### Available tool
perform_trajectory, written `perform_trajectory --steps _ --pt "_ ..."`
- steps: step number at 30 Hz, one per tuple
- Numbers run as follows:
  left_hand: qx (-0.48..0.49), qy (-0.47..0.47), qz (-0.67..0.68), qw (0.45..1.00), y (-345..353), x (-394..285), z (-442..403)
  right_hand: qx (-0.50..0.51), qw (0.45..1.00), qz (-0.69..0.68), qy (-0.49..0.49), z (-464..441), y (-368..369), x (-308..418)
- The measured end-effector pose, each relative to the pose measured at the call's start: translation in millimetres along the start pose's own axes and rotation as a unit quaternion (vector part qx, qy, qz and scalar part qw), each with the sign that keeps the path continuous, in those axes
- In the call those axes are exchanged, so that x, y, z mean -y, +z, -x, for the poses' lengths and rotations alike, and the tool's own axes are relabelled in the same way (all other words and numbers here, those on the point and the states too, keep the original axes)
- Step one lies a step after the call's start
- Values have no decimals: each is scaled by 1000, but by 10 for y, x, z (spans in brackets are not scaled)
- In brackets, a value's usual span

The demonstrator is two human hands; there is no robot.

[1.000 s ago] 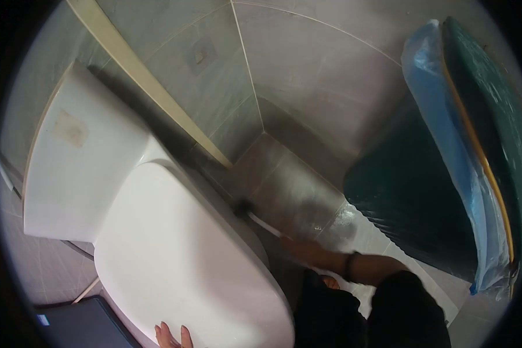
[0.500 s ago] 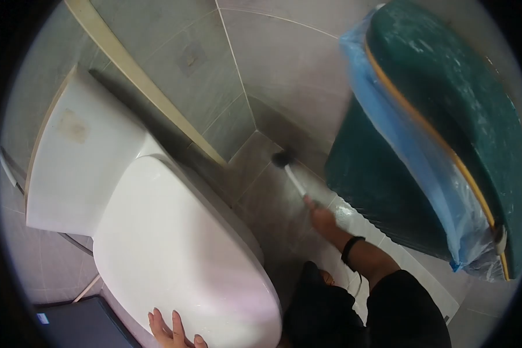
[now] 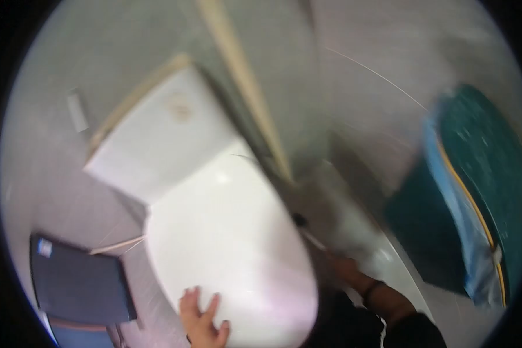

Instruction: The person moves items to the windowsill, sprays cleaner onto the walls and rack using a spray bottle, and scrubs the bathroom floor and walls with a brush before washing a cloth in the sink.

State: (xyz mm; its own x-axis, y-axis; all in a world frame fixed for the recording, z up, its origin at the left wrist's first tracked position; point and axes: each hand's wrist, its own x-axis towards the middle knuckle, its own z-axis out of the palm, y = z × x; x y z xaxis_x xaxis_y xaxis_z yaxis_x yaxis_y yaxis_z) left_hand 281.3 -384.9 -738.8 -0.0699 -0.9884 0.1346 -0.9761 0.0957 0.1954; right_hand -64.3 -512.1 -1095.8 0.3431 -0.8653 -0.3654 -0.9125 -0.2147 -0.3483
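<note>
My left hand [image 3: 203,319] rests with spread fingers on the front part of the closed white toilet lid [image 3: 232,238]. Down on the right side of the toilet, my right hand [image 3: 343,268] grips the white handle of a toilet brush [image 3: 313,238]. The brush's dark head is low, near the toilet's side and the floor tiles, partly cut off by the lid's edge. Motion blur hides whether the bristles touch anything. Behind the lid stands the white toilet tank [image 3: 162,136] with a brownish stain on it.
A large green bin [image 3: 412,226] with a blue plastic liner [image 3: 449,197] stands at the right. A pale yellow pole or strip [image 3: 246,81] runs down behind the toilet. A dark flat-topped object [image 3: 78,281] sits at the lower left. Grey tiles cover the walls.
The view has swung, so toilet and bin appear farther right and lower. The brush has come from the open floor by the corner to close beside the toilet. My left hand stays on the lid.
</note>
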Motion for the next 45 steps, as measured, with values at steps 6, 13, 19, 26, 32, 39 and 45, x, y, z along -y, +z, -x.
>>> perform_trajectory --steps 6,13,19,26,32,39,45 --pt "8 -21 2 1000 -163 55 -185 -35 931 -301 204 -459 -520 -132" --pt "-10 -22 -8 1000 -117 -90 -95 55 970 -235 -7 193 -212 303" --pt "11 -9 11 1000 30 -27 -146 106 880 -447 121 1692 17 -57" --pt "15 21 -9 1000 63 72 -101 92 955 -261 105 -358 -610 466" --pt "42 4 -6 999 -81 -28 -132 -69 964 -248 -72 115 176 129" --pt "46 -13 2 999 -42 -55 -173 136 916 -365 92 647 -323 232" --pt "41 -29 23 998 -100 -70 -211 -118 956 -247 -107 -1751 -632 680"
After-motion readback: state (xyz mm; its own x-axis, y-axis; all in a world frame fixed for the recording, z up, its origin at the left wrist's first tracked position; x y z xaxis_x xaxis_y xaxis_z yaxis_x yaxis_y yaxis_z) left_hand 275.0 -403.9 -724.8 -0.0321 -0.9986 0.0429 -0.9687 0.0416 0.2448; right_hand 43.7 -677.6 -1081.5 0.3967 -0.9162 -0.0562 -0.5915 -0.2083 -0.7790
